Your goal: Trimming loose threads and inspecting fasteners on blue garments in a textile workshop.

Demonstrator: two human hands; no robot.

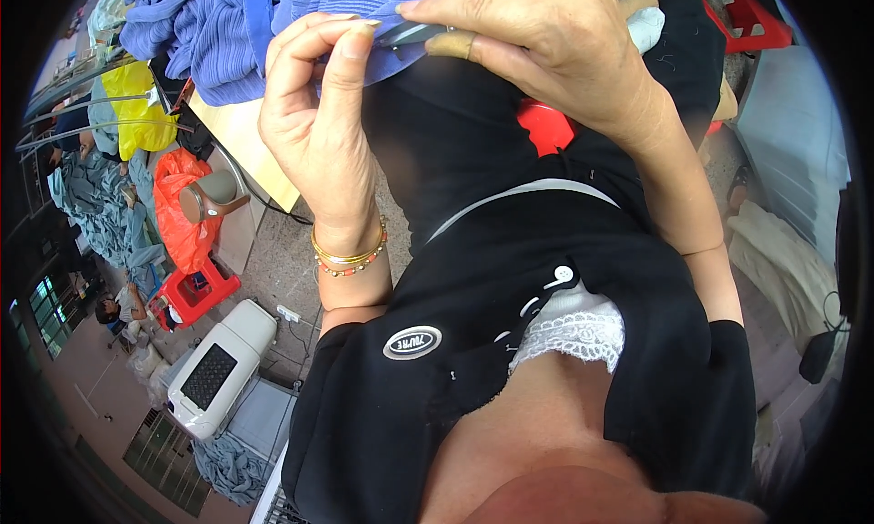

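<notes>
A blue ribbed knit garment lies bunched at the top of the view, with part of it under my fingers. My left hand is closed in a pinch, thumb against fingers, at the garment's near edge. Across from it, my right hand has its fingers closed around a small grey pointed metal tool. Its exact kind is hard to make out. The tool's tip reaches toward my left fingertips, over the blue knit. A tan band wraps one of my right fingers.
At left, a pale tabletop stands near an orange plastic bag, a red stool and a white machine housing. Grey-blue cloth is heaped farther off, near another person. A second red stool stands upper right.
</notes>
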